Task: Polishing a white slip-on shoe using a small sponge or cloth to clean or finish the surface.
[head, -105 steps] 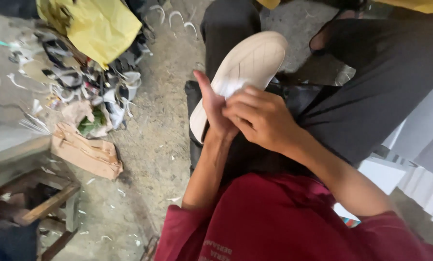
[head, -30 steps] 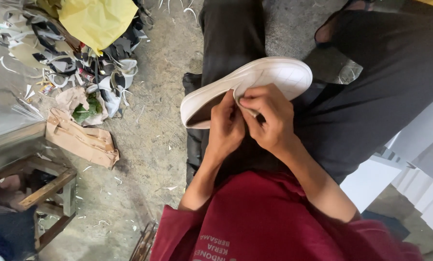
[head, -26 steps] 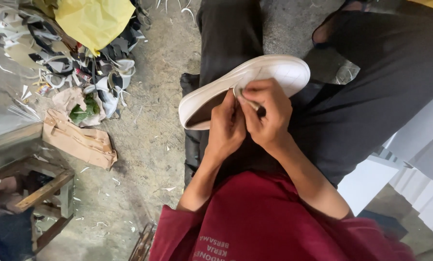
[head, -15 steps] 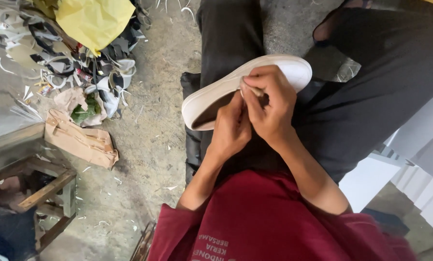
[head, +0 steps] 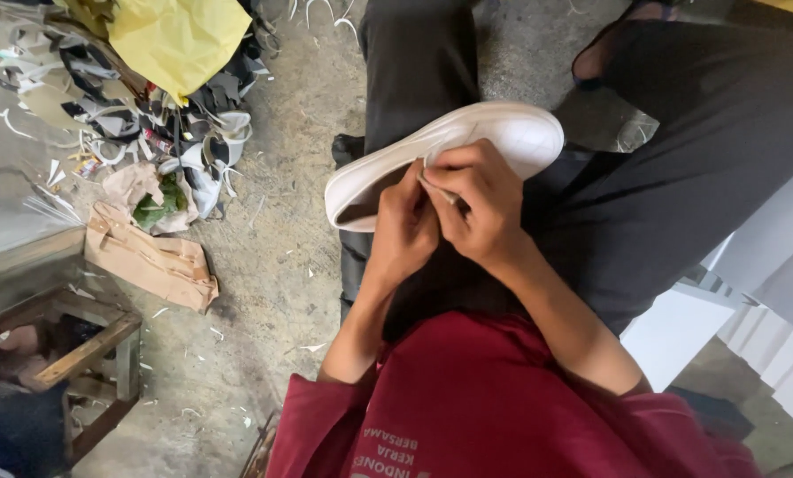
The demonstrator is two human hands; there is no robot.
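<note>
The white shoe [head: 467,150] lies across the person's lap, sole turned up. The left hand [head: 405,226] grips its side edge, and the right hand [head: 481,208] pinches a thin tool [head: 434,188] against the rim; a paper bag [head: 149,261] lies on the floor nearby

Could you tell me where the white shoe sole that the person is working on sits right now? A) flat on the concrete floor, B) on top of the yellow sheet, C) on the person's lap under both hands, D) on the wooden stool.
C: the white shoe sole lies across the dark-trousered lap, with the left hand and right hand pressed together at its near edge.
</note>
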